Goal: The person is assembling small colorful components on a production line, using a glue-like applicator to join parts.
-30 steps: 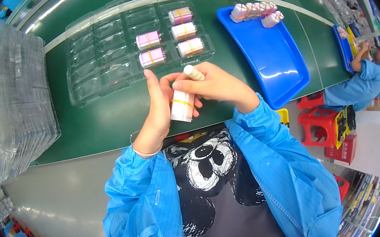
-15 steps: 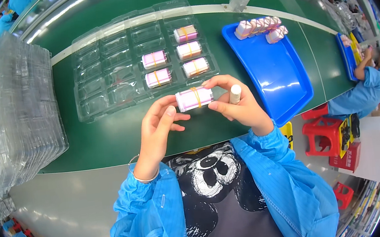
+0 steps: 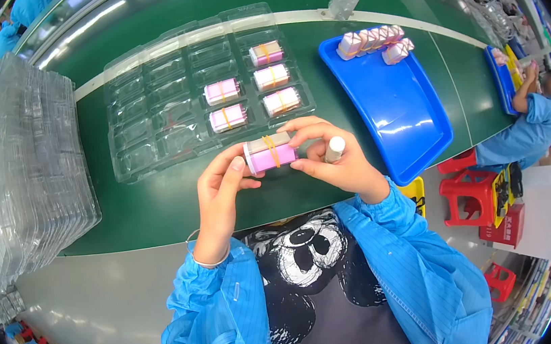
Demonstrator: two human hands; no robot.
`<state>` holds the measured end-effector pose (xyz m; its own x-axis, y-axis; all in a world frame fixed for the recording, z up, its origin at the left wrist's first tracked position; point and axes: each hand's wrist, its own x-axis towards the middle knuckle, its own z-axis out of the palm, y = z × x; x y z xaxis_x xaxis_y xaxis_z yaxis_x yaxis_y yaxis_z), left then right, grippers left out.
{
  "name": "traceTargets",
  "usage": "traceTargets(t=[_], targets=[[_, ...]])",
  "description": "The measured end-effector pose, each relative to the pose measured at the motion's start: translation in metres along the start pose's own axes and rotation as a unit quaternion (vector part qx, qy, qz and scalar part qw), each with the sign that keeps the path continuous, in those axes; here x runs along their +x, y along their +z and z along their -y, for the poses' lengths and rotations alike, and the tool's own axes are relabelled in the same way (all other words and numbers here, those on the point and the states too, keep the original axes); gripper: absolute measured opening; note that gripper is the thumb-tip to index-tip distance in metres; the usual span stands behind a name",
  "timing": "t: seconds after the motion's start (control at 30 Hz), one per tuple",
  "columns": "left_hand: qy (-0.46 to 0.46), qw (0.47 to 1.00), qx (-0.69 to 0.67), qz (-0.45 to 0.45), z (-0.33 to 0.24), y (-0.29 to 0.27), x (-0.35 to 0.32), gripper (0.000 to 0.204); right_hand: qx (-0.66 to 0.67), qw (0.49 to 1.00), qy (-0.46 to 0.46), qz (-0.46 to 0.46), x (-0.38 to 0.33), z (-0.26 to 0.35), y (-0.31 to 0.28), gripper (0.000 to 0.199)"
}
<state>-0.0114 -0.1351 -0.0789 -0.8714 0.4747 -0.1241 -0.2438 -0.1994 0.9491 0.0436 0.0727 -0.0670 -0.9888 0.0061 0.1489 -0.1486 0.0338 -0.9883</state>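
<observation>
Steadily, two bare hands hold a banded pink-and-beige bundle point(image 3: 264, 159) above the near edge of a green tabletop point(image 3: 131, 219), the left hand point(image 3: 215, 191) gripping its left end and the right hand point(image 3: 349, 165) its right; the right grip also encloses a white-capped stick point(image 3: 334, 150). Five seated bundles point(image 3: 223, 91) occupy a clear tray point(image 3: 173, 113), three along its right edge, two in the adjoining column toward its near edge. Its left columns are unfilled, suggesting an early stage. The held bundle is in neither this tray nor the blue tray point(image 3: 397, 104), where other bundles point(image 3: 369, 41) cluster at the far edge.
</observation>
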Motion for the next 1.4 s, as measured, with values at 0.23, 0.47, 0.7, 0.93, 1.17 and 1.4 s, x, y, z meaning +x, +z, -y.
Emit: traceTargets(t=[0.23,0.47,0.7,0.93,1.17,1.4], targets=[[0.021,1.000,-0.004,-0.017,0.000,0.004,-0.003,0.037,-0.009,0.999,-0.030,0.007,-0.001,0.002,0.001,0.030],[0.012,1.000,-0.005,0.008,-0.001,0.002,-0.005,0.036,-0.005,1.000,-0.018,0.006,-0.003,0.002,0.000,0.034],[-0.019,0.998,0.005,0.054,0.003,0.002,-0.011,0.039,0.026,0.999,0.034,-0.014,-0.004,0.010,0.002,0.030],[-0.033,0.997,0.013,0.061,0.003,0.003,-0.014,0.040,0.082,0.994,0.069,-0.021,-0.005,0.007,0.005,0.026],[-0.028,0.998,-0.011,0.049,0.003,0.003,-0.014,0.042,0.009,0.998,0.068,-0.014,-0.007,0.017,0.002,0.031],[0.010,1.000,-0.013,-0.001,-0.001,0.006,-0.014,0.040,-0.052,0.998,-0.042,0.006,-0.005,0.008,0.001,0.032]])
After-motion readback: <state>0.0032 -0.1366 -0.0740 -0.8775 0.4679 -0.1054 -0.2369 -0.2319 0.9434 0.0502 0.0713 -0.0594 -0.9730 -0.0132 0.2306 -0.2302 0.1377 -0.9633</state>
